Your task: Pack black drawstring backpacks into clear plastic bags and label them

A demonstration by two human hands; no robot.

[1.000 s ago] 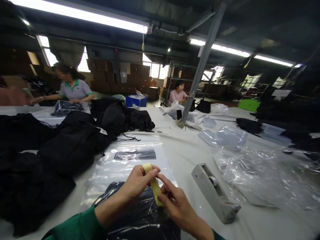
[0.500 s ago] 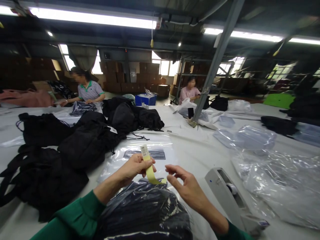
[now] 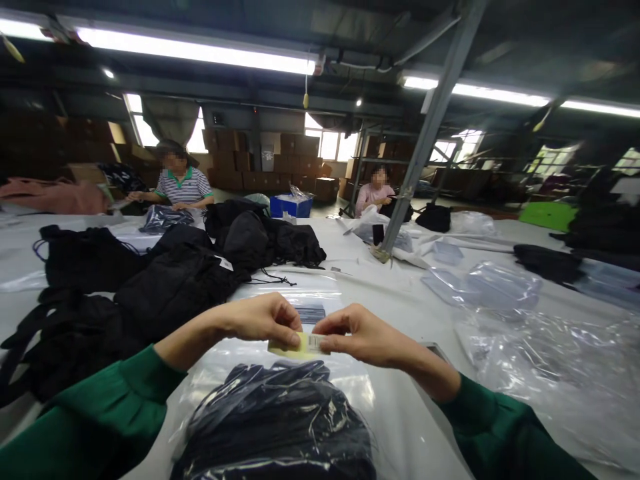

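Observation:
My left hand (image 3: 273, 320) pinches a strip of yellow backing paper (image 3: 306, 355). On the strip's right part is a white barcode label (image 3: 314, 343), whose right end is between the thumb and fingers of my right hand (image 3: 353, 333). Whether the label is lifted from the backing I cannot tell. Just below my hands lies a clear plastic bag with folded black goods (image 3: 280, 420) inside. Behind the fingers, the bag's flat upper part shows a dark printed panel (image 3: 311, 313).
Black drawstring bags (image 3: 170, 287) are heaped at left. Clear plastic bags (image 3: 545, 373) spread over the right side. My right forearm mostly hides a grey dispenser (image 3: 437, 350). A metal post (image 3: 425, 127) rises from the white table (image 3: 390, 293). Two people sit across it.
My right hand has moved in to pinch the barcode end of the strip. The strip has turned from upright and curling to roughly level between both hands.

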